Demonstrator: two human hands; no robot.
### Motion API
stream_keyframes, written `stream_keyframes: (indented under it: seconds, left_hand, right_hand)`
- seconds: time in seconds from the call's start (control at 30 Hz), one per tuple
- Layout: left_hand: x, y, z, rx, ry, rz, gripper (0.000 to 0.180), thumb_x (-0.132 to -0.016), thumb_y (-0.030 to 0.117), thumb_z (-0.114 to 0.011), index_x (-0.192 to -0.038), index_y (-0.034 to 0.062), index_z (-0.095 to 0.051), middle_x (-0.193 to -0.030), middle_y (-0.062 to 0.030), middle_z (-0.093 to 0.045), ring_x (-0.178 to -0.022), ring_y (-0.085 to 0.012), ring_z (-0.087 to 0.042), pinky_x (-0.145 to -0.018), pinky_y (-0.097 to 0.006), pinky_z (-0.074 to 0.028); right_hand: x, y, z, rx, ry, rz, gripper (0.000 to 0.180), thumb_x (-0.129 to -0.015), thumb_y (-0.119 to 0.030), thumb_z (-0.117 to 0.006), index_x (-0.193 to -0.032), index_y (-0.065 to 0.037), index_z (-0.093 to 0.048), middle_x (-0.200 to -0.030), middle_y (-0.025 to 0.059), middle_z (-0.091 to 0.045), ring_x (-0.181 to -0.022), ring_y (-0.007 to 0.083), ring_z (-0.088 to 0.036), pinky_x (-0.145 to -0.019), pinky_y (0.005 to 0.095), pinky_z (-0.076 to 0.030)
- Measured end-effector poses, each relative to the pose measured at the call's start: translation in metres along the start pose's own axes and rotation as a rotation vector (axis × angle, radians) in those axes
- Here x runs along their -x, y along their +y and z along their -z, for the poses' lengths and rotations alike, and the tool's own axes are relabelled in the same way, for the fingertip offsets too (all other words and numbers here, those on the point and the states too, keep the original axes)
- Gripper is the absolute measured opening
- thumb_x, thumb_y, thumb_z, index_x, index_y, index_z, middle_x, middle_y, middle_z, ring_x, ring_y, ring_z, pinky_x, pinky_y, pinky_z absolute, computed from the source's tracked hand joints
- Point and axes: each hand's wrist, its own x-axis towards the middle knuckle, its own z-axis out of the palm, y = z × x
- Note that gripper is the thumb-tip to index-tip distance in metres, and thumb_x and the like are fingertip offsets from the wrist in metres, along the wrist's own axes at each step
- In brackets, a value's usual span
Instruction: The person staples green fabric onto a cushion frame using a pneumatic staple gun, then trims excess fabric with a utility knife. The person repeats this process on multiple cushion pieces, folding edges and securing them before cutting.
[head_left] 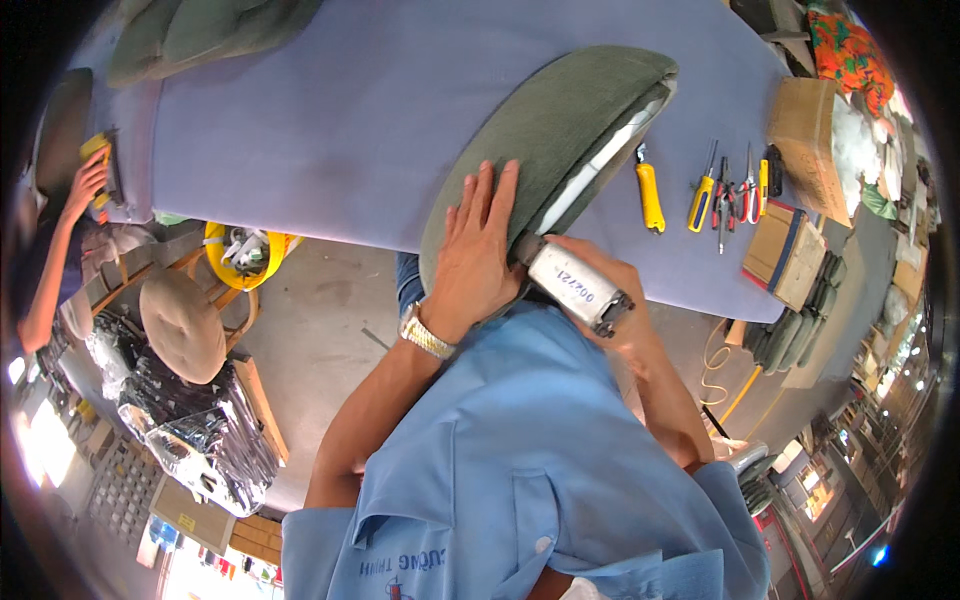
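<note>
The landmark is the green fabric-covered cushion (pixel 555 130), which lies on the lavender work table (pixel 330 120) with its near end overhanging the table's front edge. A pale inner panel shows along the cushion's right edge, where the fabric is not closed.

The left hand (pixel 478 255) lies flat on the near end of the cushion, fingers extended and slightly spread, palm pressed against the fabric. A metal wristwatch (pixel 427 335) sits on that wrist.

The right hand (pixel 610 290) is closed around a silver handheld power tool (pixel 575 285), most likely a stapler. The tool's nose touches the cushion's lower right edge, just beside the left hand.

To the right of the cushion, on the table, lie 1 yellow-handled tool (pixel 650 195) and, farther right, a row of hand tools (pixel 735 190) with yellow and red grips. Beyond these stand cardboard boxes (pixel 805 150).

Far left of the cushion, another person's hand (pixel 85 185) touches a yellow object (pixel 97 150) at the table's end. Below the table, left of the cushion, stands a round padded stool (pixel 182 325). More green cushions (pixel 200 30) rest at the table's far edge.
</note>
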Motion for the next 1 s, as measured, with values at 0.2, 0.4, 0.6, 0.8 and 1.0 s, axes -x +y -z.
stream_keyframes:
  seconds: [0.2, 0.4, 0.6, 0.8, 1.0]
  left_hand:
    - [0.002, -0.06, 0.032, 0.606, -0.261, -0.057, 0.127, -0.076, 0.038, -0.09, -0.167, 0.0061, -0.008, -0.171, -0.0244, -0.016, -0.16, -0.0364, -0.012, -0.128, -0.048, -0.017]
    - [0.017, -0.018, 0.011, 0.1, -0.119, 0.101, 0.108, -0.083, 0.02, -0.079, -0.164, 0.0003, -0.011, -0.169, -0.0272, -0.02, -0.158, -0.0415, -0.019, -0.126, -0.045, -0.027]
    - [0.03, -0.008, 0.005, -0.061, -0.021, 0.098, 0.097, -0.087, 0.019, -0.075, -0.161, -0.0048, -0.018, -0.165, -0.03, -0.028, -0.151, -0.0447, -0.034, -0.118, -0.052, -0.04]
    - [0.029, -0.007, 0.004, -0.083, -0.013, 0.12, 0.095, -0.086, 0.019, -0.076, -0.16, -0.0054, -0.022, -0.164, -0.0285, -0.031, -0.149, -0.0429, -0.038, -0.116, -0.05, -0.043]
    - [0.031, -0.009, -0.001, -0.092, 0.004, 0.105, 0.099, -0.082, 0.015, -0.079, -0.16, -0.0055, -0.022, -0.165, -0.0285, -0.031, -0.149, -0.0435, -0.038, -0.114, -0.053, -0.045]
  right_hand:
    - [0.0, 0.01, -0.004, -0.025, 0.043, 0.083, 0.062, -0.077, -0.002, -0.076, -0.138, -0.003, -0.063, -0.126, 0.0135, -0.071, -0.112, 0.0233, -0.071, -0.097, 0.0319, -0.053]
    - [-0.002, -0.002, -0.005, 0.093, 0.044, 0.067, 0.068, -0.074, -0.009, -0.08, -0.14, -0.005, -0.062, -0.129, 0.0168, -0.07, -0.116, 0.0293, -0.07, -0.101, 0.0349, -0.051]
    - [0.007, 0.011, -0.01, 0.07, 0.067, 0.09, 0.082, -0.066, -0.017, -0.082, -0.144, -0.006, -0.06, -0.131, 0.0179, -0.07, -0.119, 0.0312, -0.069, -0.103, 0.0359, -0.051]
    - [0.01, 0.008, -0.004, -0.083, 0.001, 0.064, 0.086, -0.062, -0.014, -0.08, -0.145, -0.006, -0.059, -0.134, 0.0189, -0.069, -0.122, 0.0313, -0.068, -0.105, 0.0371, -0.051]
    - [0.006, -0.002, 0.0, 0.009, -0.064, -0.028, 0.083, -0.064, -0.014, -0.081, -0.144, -0.007, -0.06, -0.134, 0.018, -0.069, -0.12, 0.0299, -0.069, -0.104, 0.0363, -0.051]
